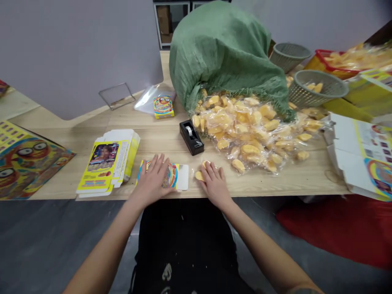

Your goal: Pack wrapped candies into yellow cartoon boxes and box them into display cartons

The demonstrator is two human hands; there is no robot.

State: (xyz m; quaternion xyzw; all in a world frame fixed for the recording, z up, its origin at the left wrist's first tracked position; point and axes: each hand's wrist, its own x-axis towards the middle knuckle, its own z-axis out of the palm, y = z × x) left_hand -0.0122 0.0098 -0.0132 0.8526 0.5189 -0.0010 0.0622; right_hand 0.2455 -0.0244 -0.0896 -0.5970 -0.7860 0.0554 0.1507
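Observation:
My left hand point(153, 179) lies flat, fingers spread, on a small colourful carton point(176, 175) at the front edge of the wooden table point(275, 179). My right hand point(214, 181) rests palm down beside it, fingers stretched over a couple of wrapped yellow snack pieces point(199, 175). A large heap of the same clear-wrapped yellow pieces point(251, 130) spills from a green woven sack point(223, 53) just beyond my right hand.
A black tape dispenser point(191, 137) stands behind my hands. A stack of flat yellow cartons point(108, 163) lies to the left, flat white cartons point(361, 159) to the right. Grey baskets point(315, 87), a red crate point(333, 61) and a finished small box point(163, 107) sit farther back.

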